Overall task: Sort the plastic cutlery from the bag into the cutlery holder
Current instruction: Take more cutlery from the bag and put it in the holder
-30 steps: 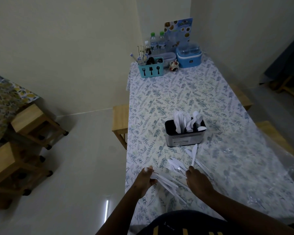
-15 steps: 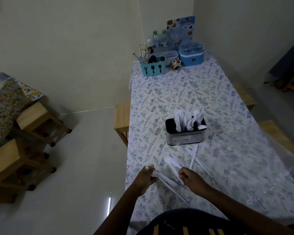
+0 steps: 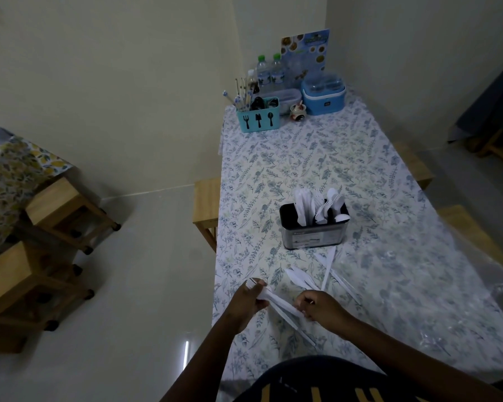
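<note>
A black and metal cutlery holder stands mid-table with white plastic spoons, forks and knives upright in it. Between my hands runs a bundle of white plastic cutlery. My left hand grips one end at the table's left edge, and my right hand pinches the bundle further along. Several loose white plastic pieces lie on the cloth between my hands and the holder. A clear plastic bag lies flat on the right side of the table.
A floral tablecloth covers the long table. At its far end stand a teal cutlery caddy, two water bottles, a blue container and a menu card. Wooden stools sit beside the table and at the left.
Both hands lifted the cutlery bundle off the pile and drew back toward me. My right hand closed on the bundle; fewer loose pieces lie in front of the holder.
</note>
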`<state>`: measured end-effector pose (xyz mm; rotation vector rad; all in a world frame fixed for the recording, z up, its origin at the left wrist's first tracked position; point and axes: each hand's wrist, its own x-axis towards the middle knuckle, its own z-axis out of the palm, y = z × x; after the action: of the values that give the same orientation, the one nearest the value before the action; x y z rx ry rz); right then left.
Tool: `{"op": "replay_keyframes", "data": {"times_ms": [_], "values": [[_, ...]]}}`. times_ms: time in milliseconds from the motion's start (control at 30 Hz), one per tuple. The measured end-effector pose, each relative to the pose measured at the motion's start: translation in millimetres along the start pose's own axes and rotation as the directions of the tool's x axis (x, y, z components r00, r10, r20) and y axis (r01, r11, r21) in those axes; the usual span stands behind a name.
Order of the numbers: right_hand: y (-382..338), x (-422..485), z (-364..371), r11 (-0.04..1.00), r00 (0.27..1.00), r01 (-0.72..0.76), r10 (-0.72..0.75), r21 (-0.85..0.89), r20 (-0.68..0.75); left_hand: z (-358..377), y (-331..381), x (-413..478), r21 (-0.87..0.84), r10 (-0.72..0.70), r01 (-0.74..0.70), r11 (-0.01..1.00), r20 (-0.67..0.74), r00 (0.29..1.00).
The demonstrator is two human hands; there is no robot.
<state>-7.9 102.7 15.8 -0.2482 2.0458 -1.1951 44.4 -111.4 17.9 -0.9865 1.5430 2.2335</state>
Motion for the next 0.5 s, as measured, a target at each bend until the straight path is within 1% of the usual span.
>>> {"op": "replay_keyframes", "data": {"times_ms": [100,200,267,400,500], "values": [[6.6,7.5,4.6,0.983,0.997,-0.023,0.008,-0.181,-0.082,-11.5,5.4,-0.5,-0.087,0.020,-0.028,0.996,-0.088,0.996],[9.1,12.3,9.7,0.941,0.993,-0.007,-0.032,-0.337,-0.111,-25.0,11.3,-5.3,-0.099,0.043,-0.054,0.994,-0.119,0.992],[9.4,16.5,15.2,0.905,0.992,0.006,-0.058,-0.426,-0.108,-34.6,13.8,-8.3,-0.099,0.059,-0.073,0.992,-0.129,0.990],[10.4,19.0,30.1,0.842,0.996,0.032,-0.074,-0.538,-0.057,-48.2,13.9,-12.1,-0.121,0.075,-0.096,0.988,-0.166,0.983],[12.9,21.2,41.6,0.748,0.992,0.061,-0.121,-0.661,-0.046,-58.7,8.1,-11.9,-0.126,0.054,-0.079,0.989,-0.188,0.981]]}}
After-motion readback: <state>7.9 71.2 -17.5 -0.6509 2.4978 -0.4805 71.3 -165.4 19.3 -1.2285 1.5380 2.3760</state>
